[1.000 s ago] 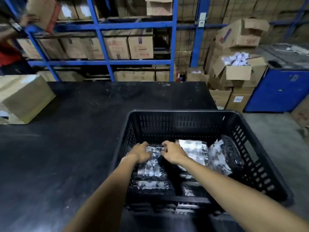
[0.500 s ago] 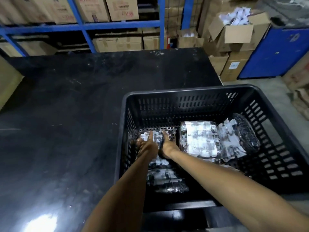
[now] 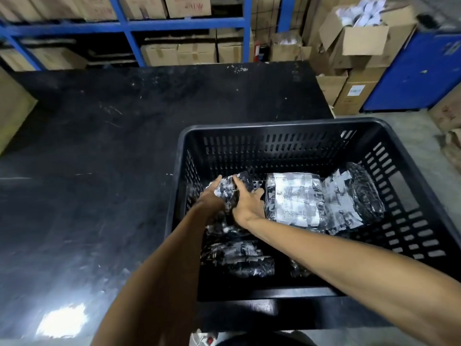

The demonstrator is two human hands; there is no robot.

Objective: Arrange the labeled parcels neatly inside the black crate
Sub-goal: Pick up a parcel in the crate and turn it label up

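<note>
The black slotted crate (image 3: 282, 127) stands at the near right corner of the black table. Both my hands reach into its left side. My left hand (image 3: 210, 196) and my right hand (image 3: 245, 202) grip one dark plastic parcel with a white label (image 3: 230, 189) from either side, lifted near the crate's far left corner. A flat labelled parcel (image 3: 293, 199) lies in the middle. Another parcel (image 3: 366, 189) leans against the right wall. More parcels (image 3: 239, 255) lie near the front, partly hidden by my arms.
The black table (image 3: 99, 158) stretches left and beyond the crate. A cardboard box (image 3: 12, 106) sits at its left edge. Blue shelving (image 3: 129, 23) with cartons lines the back. Stacked cartons (image 3: 354, 43) and a blue cabinet (image 3: 419, 73) stand at the right.
The view has tilted down toward the crate. My two hands have moved toward the crate's far left corner and raised the parcel between them.
</note>
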